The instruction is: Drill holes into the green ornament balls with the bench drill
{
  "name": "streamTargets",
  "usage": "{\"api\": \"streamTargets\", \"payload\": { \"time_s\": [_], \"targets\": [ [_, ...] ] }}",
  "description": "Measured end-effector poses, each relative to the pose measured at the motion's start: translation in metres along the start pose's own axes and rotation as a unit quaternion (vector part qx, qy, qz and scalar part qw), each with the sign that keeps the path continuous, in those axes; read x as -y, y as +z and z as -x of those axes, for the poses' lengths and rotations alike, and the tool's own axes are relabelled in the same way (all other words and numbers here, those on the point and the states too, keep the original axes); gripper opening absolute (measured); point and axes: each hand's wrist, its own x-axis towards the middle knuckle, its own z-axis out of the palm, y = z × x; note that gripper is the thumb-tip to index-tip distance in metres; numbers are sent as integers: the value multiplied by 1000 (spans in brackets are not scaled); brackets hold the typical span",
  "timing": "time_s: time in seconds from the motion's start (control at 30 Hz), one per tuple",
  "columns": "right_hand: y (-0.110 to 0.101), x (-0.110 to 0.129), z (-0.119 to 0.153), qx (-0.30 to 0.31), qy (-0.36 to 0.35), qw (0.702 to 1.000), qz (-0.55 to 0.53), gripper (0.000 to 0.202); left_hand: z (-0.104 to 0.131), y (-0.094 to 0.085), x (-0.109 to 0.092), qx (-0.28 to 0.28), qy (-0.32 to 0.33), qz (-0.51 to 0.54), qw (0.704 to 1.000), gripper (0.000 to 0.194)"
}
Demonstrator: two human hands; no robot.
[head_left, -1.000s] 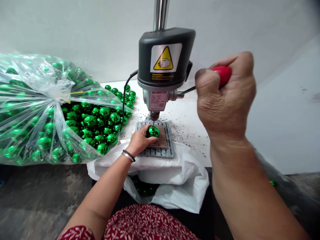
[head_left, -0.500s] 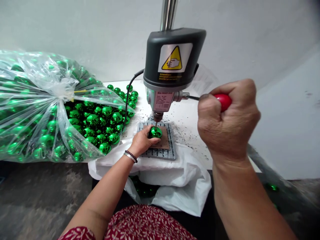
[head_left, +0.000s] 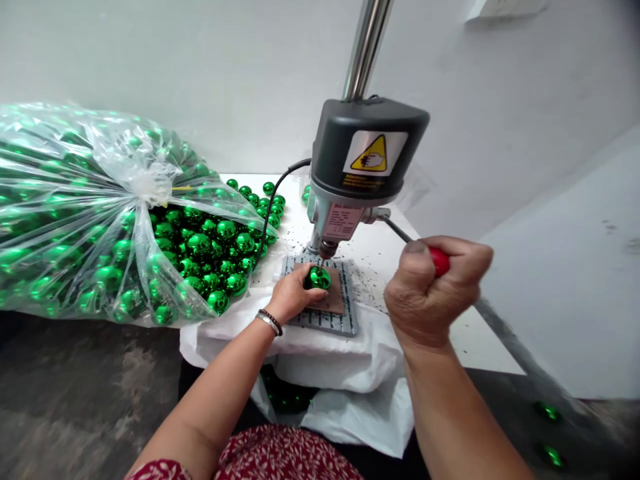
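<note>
My left hand is closed round a shiny green ball, steadying it on a brown board that lies on the grey slotted base of a small bench drill. Just over the ball is the chuck; its thin bit comes down at the ball's top, and I cannot tell how deep it sits. My right hand is wrapped round the red knob of the drill's feed lever.
A large clear plastic bag of green balls fills the left, its loose balls spilling toward the drill. Dark shavings dot the white table. A black cable loops behind. White cloth or sheeting hangs over the front edge.
My right hand has swung the lever knob downward. The left hand still holds the ball on the board. The whole view has shifted and tilted slightly.
</note>
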Motion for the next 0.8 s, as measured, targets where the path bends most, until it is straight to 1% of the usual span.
{"api": "streamTargets", "payload": {
  "time_s": [0.17, 0.27, 0.37, 0.4, 0.47, 0.53, 0.57, 0.63, 0.67, 0.73, 0.8],
  "targets": [
    [0, -5, 16, 1, -5, 1000, -24, 14, 1, 0, 1, -1, 0, 11, 1000, 58],
    [1, -3, 9, -4, -4, 999, -35, 18, 1, -1, 0, 0, 8, 15, 1000, 55],
    [5, 6, -22, -3, 14, 999, -39, 22, 1, -2, -3, -4, 8, 17, 1000, 50],
    [7, 11, -35, 9, 29, 999, -38, 22, 1, -2, -5, -8, 3, 20, 1000, 49],
    [11, 19, -61, 59, 87, 994, -27, 18, 4, -6, -8, -18, -12, 31, 999, 47],
    [15, 26, -80, 89, 138, 986, -9, 12, 11, -13, -10, -20, -16, 51, 998, 46],
    [16, 28, -86, 100, 154, 983, -4, 10, 16, -18, -10, -13, -11, 58, 998, 45],
    [17, 30, -91, 113, 171, 979, -2, 9, 29, -33, -11, 33, 9, 53, 998, 45],
    [17, 30, -91, 115, 175, 978, -3, 9, 36, -41, -10, 78, 23, 41, 996, 46],
    [17, 30, -88, 113, 178, 977, -7, 8, 50, -55, -9, 185, 43, -1, 982, 46],
    [15, 31, -86, 110, 179, 978, -9, 9, 60, -66, -7, 258, 45, -41, 964, 57]
  ]
}}
